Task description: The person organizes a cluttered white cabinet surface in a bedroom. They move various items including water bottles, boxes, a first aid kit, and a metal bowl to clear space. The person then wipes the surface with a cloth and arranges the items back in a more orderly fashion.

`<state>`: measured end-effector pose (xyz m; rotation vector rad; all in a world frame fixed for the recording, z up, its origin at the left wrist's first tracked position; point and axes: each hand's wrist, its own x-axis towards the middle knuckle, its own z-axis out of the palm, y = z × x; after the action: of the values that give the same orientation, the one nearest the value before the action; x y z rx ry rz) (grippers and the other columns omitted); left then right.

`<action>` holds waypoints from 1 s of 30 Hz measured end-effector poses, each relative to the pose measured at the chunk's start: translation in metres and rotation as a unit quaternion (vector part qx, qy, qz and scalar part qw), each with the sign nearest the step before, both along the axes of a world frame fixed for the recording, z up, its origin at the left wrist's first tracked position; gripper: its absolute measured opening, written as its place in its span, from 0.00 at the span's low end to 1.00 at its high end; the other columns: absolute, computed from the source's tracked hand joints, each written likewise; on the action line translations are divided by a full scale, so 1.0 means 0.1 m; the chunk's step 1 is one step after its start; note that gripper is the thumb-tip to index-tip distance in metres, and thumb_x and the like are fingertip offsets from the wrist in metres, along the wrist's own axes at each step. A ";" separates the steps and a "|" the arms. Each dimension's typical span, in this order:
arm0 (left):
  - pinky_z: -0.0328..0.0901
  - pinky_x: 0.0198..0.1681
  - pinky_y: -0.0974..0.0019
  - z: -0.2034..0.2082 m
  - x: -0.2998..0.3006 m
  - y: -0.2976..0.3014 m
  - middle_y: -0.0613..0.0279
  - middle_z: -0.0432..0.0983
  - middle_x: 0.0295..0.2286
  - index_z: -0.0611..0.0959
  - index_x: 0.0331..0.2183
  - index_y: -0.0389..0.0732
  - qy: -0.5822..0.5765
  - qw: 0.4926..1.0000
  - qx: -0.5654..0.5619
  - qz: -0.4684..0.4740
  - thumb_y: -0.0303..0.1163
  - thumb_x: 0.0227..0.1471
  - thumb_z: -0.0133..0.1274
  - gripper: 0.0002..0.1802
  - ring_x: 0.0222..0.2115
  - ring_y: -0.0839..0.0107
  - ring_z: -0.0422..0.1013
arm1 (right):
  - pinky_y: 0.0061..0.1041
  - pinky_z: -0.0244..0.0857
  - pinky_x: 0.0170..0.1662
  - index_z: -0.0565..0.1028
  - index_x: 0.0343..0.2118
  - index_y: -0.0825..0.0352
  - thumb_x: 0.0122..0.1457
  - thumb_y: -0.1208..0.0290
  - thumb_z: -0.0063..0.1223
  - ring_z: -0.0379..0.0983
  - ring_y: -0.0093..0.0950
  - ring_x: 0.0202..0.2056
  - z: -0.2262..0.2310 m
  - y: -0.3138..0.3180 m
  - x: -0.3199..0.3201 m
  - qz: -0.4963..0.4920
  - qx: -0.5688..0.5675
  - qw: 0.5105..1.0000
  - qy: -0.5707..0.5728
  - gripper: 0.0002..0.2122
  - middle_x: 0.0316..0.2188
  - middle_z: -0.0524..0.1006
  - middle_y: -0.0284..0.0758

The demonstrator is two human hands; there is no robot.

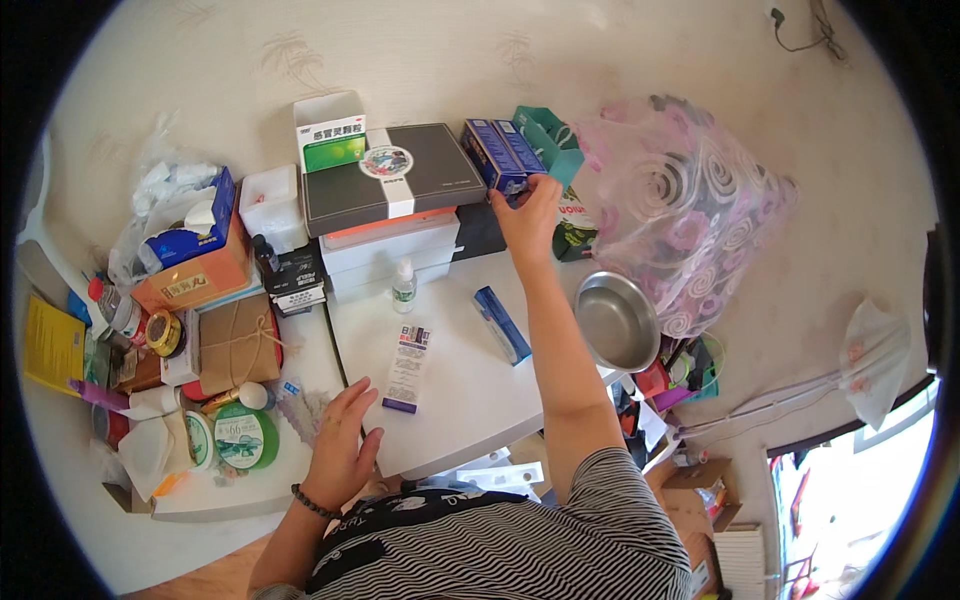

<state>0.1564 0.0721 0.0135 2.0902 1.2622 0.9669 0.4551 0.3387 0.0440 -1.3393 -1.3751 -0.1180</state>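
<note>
My right hand [530, 215] reaches to the back of the white table, thumb and fingers at the near end of a dark blue box [492, 155]. Its fingertips are partly hidden; the grip seems to be on the box's end. A second blue box lies right alongside. My left hand [345, 445] hangs over the table's front edge with its fingers apart and nothing in it. Beyond that hand, a white and purple carton [407, 370] lies flat. A slim blue box [502, 326] lies beside my right forearm. A small clear spray bottle [404, 287] stands upright farther back.
A large dark flat box [425, 175] tops a stack of white boxes, with a green and white carton [331, 135] on it. At right sit a metal bowl [616, 322], a teal paper bag [550, 142] and a plastic-covered bundle [680, 190]. A green tub [246, 436] and clutter crowd the left.
</note>
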 end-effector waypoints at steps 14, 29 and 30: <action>0.61 0.55 0.56 0.07 -0.48 0.06 0.52 0.64 0.54 0.73 0.49 0.39 0.054 0.995 0.054 0.056 0.21 0.47 0.55 0.25 0.53 0.50 0.62 | 0.44 0.61 0.53 0.61 0.52 0.78 0.38 0.61 0.71 0.65 0.52 0.49 -0.08 0.11 0.19 -0.067 -0.048 0.993 -0.088 0.41 0.47 0.67 0.56; 0.67 0.39 0.52 -0.17 -1.88 1.14 0.48 0.76 0.31 0.80 0.32 0.38 0.260 0.931 -0.048 0.251 0.25 0.47 0.53 0.07 0.37 0.48 0.72 | 0.23 0.66 0.32 0.70 0.50 0.70 0.51 0.76 0.62 0.71 0.25 0.30 -0.40 -1.18 -0.81 0.226 -0.074 0.971 0.008 0.22 0.36 0.75 0.38; 0.67 0.39 0.52 -0.18 -1.87 1.16 0.47 0.76 0.30 0.79 0.32 0.38 0.282 0.927 -0.036 0.245 0.25 0.47 0.52 0.06 0.36 0.48 0.72 | 0.23 0.66 0.32 0.71 0.49 0.70 0.50 0.76 0.63 0.72 0.25 0.30 -0.43 -1.32 -0.98 0.252 -0.074 0.965 -0.015 0.22 0.35 0.75 0.37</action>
<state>-0.0301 0.1886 -0.0047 2.1095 2.1495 0.4846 0.3575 0.2068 0.0010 -1.0705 -1.7363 0.3136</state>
